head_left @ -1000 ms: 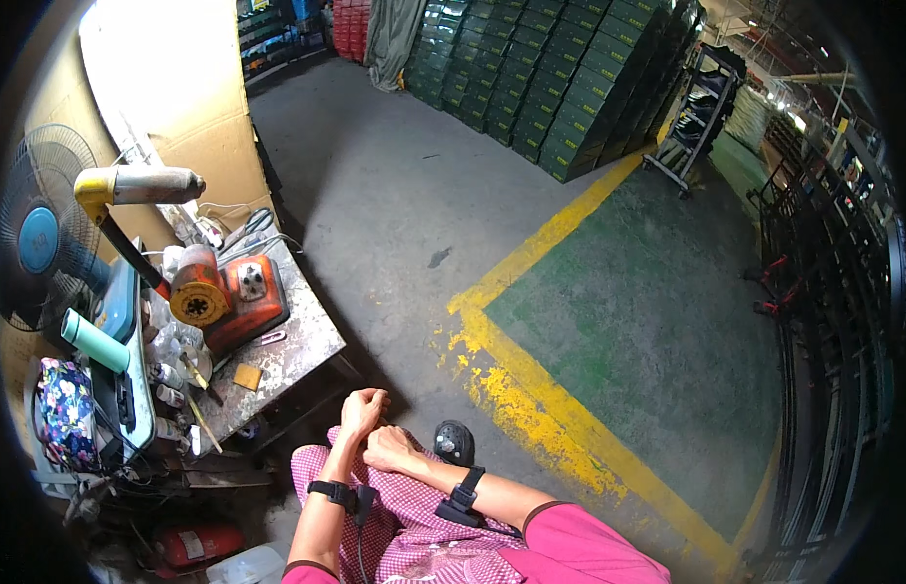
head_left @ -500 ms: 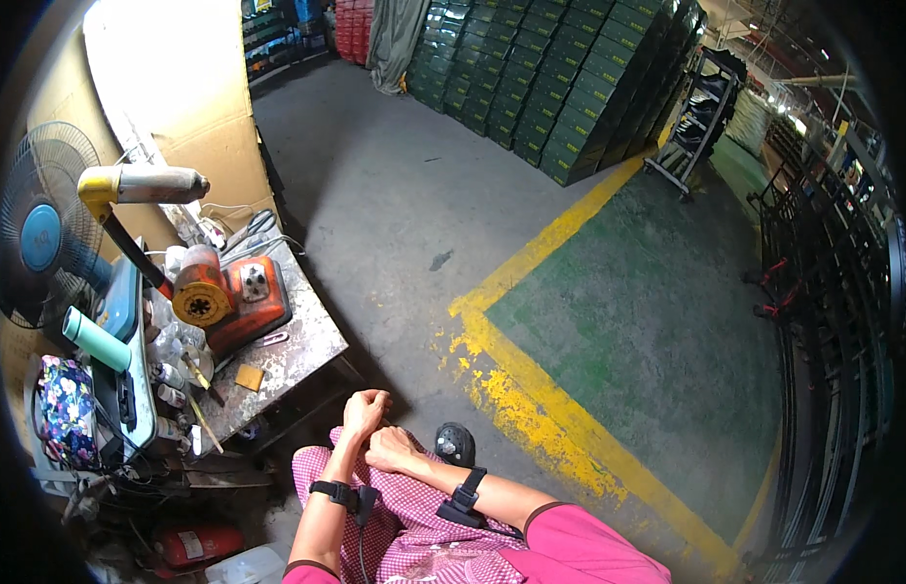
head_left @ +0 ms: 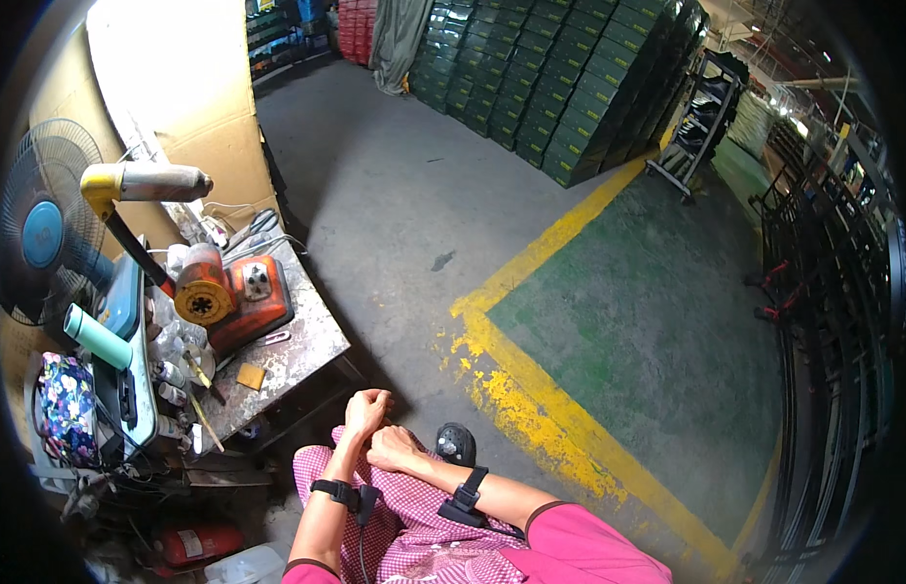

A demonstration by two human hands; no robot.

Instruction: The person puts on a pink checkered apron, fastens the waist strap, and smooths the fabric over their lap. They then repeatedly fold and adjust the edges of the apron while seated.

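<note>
Left hand [head_left: 365, 411] curled, right hand [head_left: 395, 450] touching it, over knee

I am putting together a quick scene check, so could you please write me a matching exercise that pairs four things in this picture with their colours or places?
Things:
1. fan
2. machine
3. crates
4. left hand

Descriptions:
A. orange, on the workbench
B. dark green, stacked on the far floor
C. curled, at the knee by the right hand
D. blue hub, at the far left

Pairs: 1-D, 2-A, 3-B, 4-C
</note>
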